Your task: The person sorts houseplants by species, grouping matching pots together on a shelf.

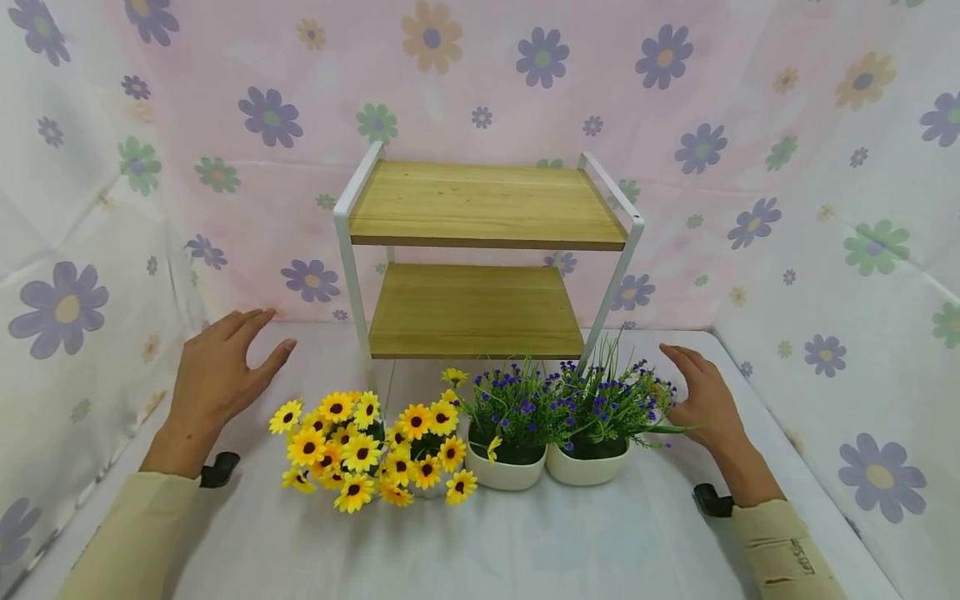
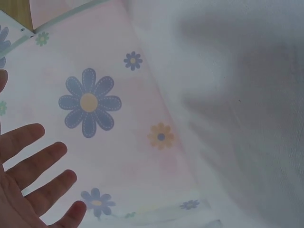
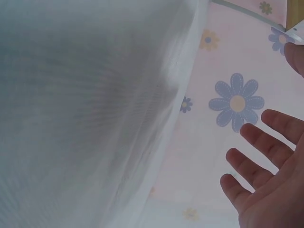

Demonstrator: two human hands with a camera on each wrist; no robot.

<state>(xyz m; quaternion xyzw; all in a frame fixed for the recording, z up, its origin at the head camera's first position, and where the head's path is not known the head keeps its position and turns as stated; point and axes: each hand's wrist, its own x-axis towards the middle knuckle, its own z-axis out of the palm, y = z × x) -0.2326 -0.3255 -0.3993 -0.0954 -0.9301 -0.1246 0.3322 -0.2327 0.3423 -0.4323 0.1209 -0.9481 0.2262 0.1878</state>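
Flowers sat in a row on the near part of the table (image 1: 525, 550), in front of the wooden shelf (image 1: 480, 250). None of them was on a shelf board. Both boards, the top one and the low one, had nothing on them.

On the left were the yellow flowers (image 1: 367, 450), a big bunch with dark middles. Their pots were mostly hidden under the blooms. To the right stood two white pots with purple flowers. The left purple pot (image 1: 506, 467) and the right purple pot (image 1: 588, 462) were touching side by side.

The left hand (image 1: 213, 375) was up over the table, to the left of the yellow flowers and apart from them. Its fingers were straight and spread, and it held nothing. The wrist view showed the same spread fingers (image 2: 38, 161) in front of the flowery cloth wall (image 1: 825, 208).

The right hand (image 1: 705, 404) was just beside the right purple pot, close to its green leaves. Its fingers (image 3: 256, 166) were straight too, and it gripped nothing. I could not tell if it brushed the leaves.

So it looked like nothing had been moved. All the flower pots were down on the table, and no hand had picked one up.
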